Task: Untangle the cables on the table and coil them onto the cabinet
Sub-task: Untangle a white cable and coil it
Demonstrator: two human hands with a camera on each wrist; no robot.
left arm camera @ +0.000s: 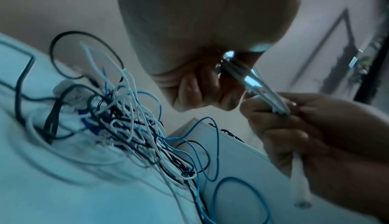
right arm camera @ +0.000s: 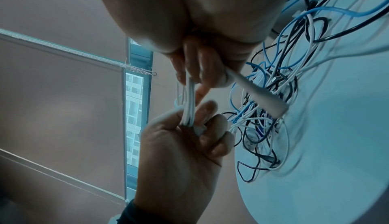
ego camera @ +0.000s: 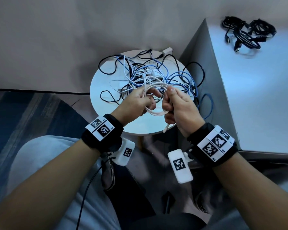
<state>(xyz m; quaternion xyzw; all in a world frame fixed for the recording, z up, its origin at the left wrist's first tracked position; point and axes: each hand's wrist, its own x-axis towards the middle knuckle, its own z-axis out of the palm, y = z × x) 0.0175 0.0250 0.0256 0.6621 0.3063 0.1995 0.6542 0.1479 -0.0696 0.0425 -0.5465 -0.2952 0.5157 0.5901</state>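
**A:** So you've got the white cable (ego camera: 154, 98) bunched in loops between both hands, over the near edge of the round table (ego camera: 106, 113). Left hand (ego camera: 137, 101) has its fingers curled round one side of the bundle, right hand (ego camera: 176, 105) is pinching the other side, with the plug end (ego camera: 165, 128) dangling below it. How's it gonna behave?

**B:** Looks light and floppy to me, so the loops will probably spring apart if you loosen up. I'd keep pinching where the strands cross, not the plug. The rest is still a mess: blue, black and white leads in the tangle (ego camera: 150, 75) behind your hands, some hanging off the edge.

**A:** And the cabinet (ego camera: 256, 90)?

**B:** Just to your right, with a black cable bundle (ego camera: 246, 34) already on top. No readable brand anywhere, only square code markers on your wristbands (ego camera: 101, 128).
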